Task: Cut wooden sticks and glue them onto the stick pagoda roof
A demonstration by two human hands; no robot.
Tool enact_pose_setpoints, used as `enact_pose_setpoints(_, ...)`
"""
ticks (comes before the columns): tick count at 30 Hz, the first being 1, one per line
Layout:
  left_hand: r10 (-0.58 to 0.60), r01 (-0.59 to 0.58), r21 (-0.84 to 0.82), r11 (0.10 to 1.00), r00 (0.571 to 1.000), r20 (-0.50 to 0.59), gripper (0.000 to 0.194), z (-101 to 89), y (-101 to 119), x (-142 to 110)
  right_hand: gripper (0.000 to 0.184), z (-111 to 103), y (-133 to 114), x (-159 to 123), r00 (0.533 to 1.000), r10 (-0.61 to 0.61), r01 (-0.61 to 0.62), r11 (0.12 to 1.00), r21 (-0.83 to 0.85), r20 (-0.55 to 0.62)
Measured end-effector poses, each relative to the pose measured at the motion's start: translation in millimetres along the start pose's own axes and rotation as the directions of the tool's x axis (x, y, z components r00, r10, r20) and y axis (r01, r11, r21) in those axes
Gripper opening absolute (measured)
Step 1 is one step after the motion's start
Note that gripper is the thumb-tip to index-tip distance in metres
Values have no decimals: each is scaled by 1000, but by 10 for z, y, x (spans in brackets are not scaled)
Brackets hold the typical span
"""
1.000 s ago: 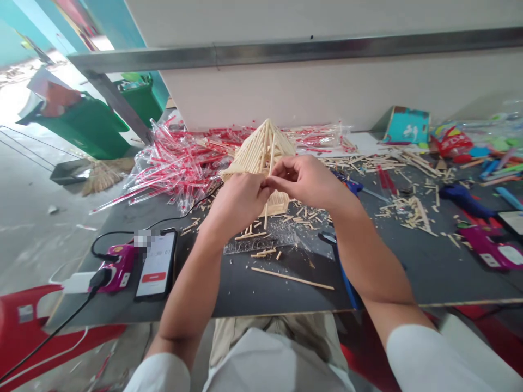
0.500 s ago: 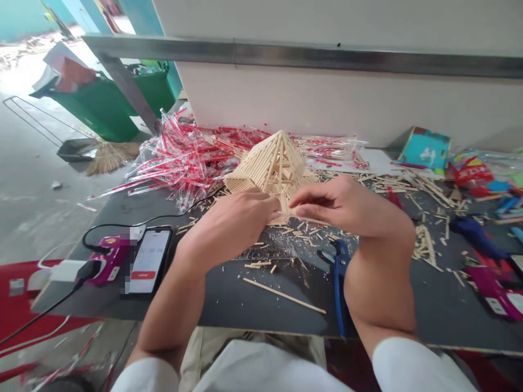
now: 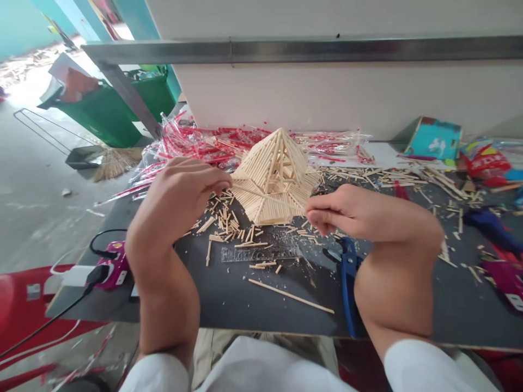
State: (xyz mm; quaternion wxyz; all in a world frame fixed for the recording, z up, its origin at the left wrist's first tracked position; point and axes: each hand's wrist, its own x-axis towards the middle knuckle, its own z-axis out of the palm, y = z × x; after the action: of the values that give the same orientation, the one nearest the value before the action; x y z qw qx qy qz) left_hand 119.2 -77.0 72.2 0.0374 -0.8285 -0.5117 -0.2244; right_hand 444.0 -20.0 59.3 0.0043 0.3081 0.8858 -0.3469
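Observation:
A thin wooden stick (image 3: 267, 196) stretches between my two hands, in front of a pyramid-shaped model (image 3: 265, 163) built from many such sticks. One end is pinched in the fingers of my left hand (image 3: 183, 190), left of the model. My right hand (image 3: 335, 212) is closed on the other end at the model's right front corner. The model stands on the dark table (image 3: 229, 305), its sloping roof peaked at the top and the flared lower edge facing me. Below the hands lie a clear ruler (image 3: 261, 253) and a loose stick (image 3: 290, 295).
Blue-handled cutters (image 3: 348, 283) lie near my right forearm. Cut stick pieces (image 3: 226, 220) litter the table. Red-and-clear plastic wrappers (image 3: 188, 139) pile up behind. A purple power strip (image 3: 116, 264) with cables sits at left, and green bins (image 3: 98, 111) stand on the floor.
My left hand has moved left and up, away from the model's front edge. My right hand has shifted slightly right. The stick now spans the gap between them, and more of the model shows.

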Motion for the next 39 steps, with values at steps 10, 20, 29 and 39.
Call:
enact_pose_setpoints(10, -278, 302, -581, 756, 951, 132, 29, 275, 411, 163, 30, 219, -188, 194, 934, -22, 150, 929, 338, -356)
enact_pose_setpoints(20, -251, 327, -447, 833, 942, 221, 34, 472, 634, 203, 25, 300, -227, 220, 880, 96, -104, 995, 9, -466)
enact_pose_setpoints(29, -310, 354, -100, 930, 900, 305, 38, 646, 743, 266, 19, 317, -164, 433, 412, 115, 137, 973, 186, -904)
enact_pose_setpoints(39, -299, 323, -51, 945, 918, 259, 36, 781, 683, 256, 19, 360, -318, 509, 466, 163, 118, 963, 244, -870)
